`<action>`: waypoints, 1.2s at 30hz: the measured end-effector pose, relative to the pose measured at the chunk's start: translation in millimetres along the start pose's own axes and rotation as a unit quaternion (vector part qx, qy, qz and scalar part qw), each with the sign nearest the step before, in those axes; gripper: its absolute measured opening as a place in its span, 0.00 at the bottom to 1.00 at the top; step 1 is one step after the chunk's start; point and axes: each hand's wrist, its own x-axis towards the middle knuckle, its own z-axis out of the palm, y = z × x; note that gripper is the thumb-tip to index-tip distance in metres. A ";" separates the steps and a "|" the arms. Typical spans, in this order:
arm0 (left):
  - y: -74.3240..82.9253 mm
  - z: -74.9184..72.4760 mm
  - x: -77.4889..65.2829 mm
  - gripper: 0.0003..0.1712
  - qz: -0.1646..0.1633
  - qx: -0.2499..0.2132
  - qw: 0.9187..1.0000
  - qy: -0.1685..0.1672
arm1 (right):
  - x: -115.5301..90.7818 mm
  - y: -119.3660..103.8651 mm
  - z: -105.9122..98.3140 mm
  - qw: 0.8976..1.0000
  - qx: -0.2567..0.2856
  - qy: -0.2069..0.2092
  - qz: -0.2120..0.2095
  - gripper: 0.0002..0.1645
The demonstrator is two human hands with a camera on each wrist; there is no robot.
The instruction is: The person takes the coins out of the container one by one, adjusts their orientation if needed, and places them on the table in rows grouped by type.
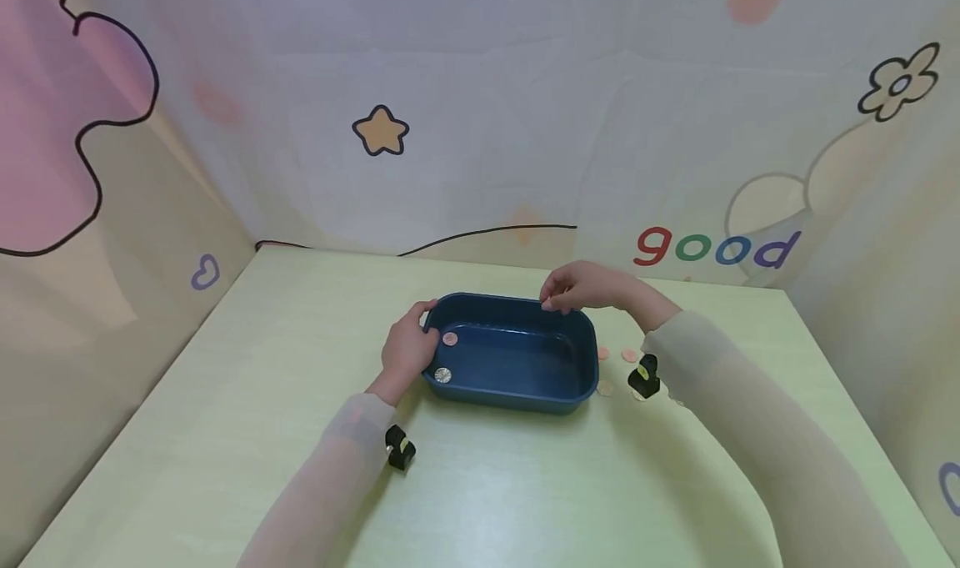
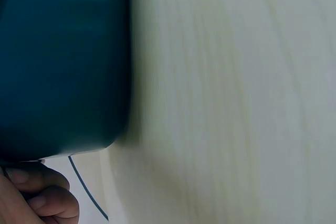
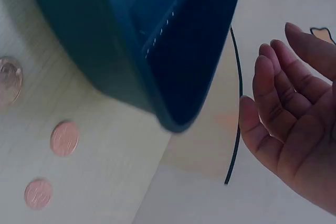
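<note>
A dark blue rectangular tub [image 1: 510,399] stands on the table. My left hand [image 1: 410,347] grips its left end, thumb over the rim; in the left wrist view its curled fingers [image 2: 50,195] show beside the tub. Inside the tub, towards the left, lie a copper-coloured coin [image 1: 450,339] and a silver coin [image 1: 443,375]. Above the far rim, right of the middle, hovers my right hand [image 1: 585,286]. In the right wrist view its fingers are loosely bent, the thumb is apart from them, and nothing shows between them.
Right of the tub, several coins lie on the table [image 1: 487,485], among them a copper one [image 1: 628,355] and a pale one [image 1: 604,388]. My right forearm partly covers that area. A printed cloth [image 1: 480,134] hangs behind the table and at both sides.
</note>
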 end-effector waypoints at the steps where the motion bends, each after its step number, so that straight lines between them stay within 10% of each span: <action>1: 0.1 -0.5 -0.2 0.32 -0.002 -0.002 1.000 0.000 | 4.7 -3.3 2.3 1.000 -0.002 -0.008 -0.004 0.16; 21: -5.4 -3.3 2.6 0.32 0.010 0.000 1.000 -0.006 | 84.9 -45.4 50.2 0.993 -0.026 -0.108 -0.025 0.24; 36: -1.0 -2.4 4.1 0.33 0.005 0.003 1.000 -0.016 | 110.2 -44.0 83.4 0.994 -0.030 -0.098 -0.023 0.25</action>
